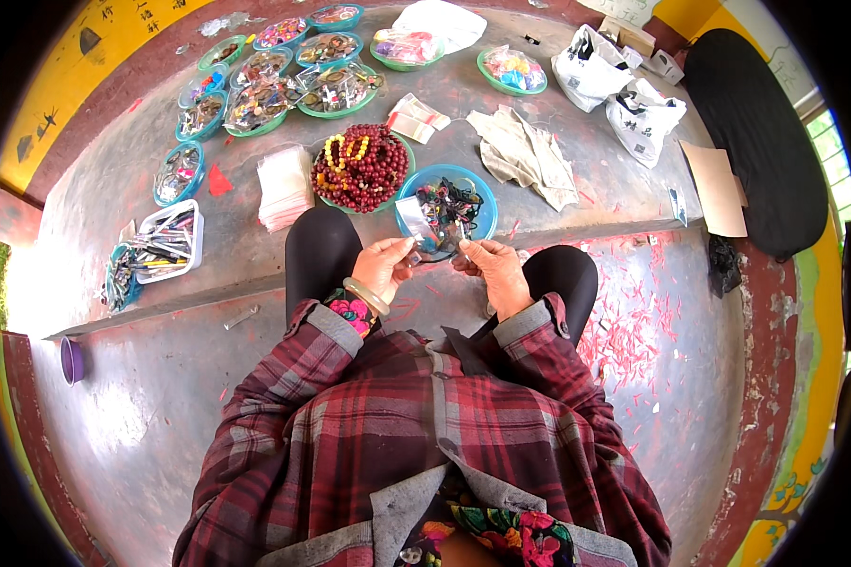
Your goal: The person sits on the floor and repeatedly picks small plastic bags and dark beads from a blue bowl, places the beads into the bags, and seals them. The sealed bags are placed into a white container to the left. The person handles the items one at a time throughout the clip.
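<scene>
Both hands are raised in front of my knees, at the near edge of a blue basin [491, 210]. My left hand [384, 271] pinches a small dark piece between thumb and fingertips, too small to name. My right hand [499, 276] is closed in a pinch on a small dark, partly shiny thing that I cannot make out. A thin dark line seems to run between the two hands. In the basin lie tangled dark cords [447, 200] with small pieces and a clear plastic bag.
Left of the basin are a bowl of dark red bead strings [373, 165] and a stack of clear bags [285, 187]. A beige cloth [523, 151] lies to the right. Several trinket bowls stand farther back; a white tray [197, 238] holds pens. Red scraps [633, 321] litter the floor.
</scene>
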`<action>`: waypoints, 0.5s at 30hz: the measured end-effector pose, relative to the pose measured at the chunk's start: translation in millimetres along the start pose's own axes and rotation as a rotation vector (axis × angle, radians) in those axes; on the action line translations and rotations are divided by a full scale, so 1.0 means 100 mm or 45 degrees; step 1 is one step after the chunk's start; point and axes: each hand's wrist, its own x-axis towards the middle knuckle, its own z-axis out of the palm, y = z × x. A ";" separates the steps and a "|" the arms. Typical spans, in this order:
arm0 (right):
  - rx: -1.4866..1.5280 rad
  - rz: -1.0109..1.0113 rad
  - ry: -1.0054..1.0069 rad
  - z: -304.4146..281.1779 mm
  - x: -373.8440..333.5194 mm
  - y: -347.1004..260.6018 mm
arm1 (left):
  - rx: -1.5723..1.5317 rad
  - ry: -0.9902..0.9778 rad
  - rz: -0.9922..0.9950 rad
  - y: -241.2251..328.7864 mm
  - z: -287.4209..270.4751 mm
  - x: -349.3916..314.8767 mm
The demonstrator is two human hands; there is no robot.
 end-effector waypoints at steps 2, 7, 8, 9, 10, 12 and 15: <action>-0.036 0.010 -0.025 -0.02 0.00 0.01 | -0.031 -0.011 0.017 0.01 -0.01 0.01; -0.123 -0.079 0.008 0.00 0.02 0.05 | -0.031 -0.045 0.016 -0.02 -0.07 0.05; -0.138 -0.104 0.023 0.00 0.04 0.07 | -0.025 -0.052 0.006 -0.03 -0.08 0.05; -0.165 -0.136 0.040 0.00 0.05 0.08 | -0.034 -0.054 0.007 -0.03 -0.08 0.05; -0.191 -0.167 0.057 0.01 0.05 0.08 | -0.042 -0.057 0.008 -0.04 -0.07 0.05; -0.315 -0.231 0.109 0.01 0.05 0.08 | -0.056 -0.051 0.003 -0.05 -0.05 0.05; -0.545 -0.315 0.202 0.04 0.02 0.05 | -0.073 -0.024 -0.009 -0.05 -0.03 0.03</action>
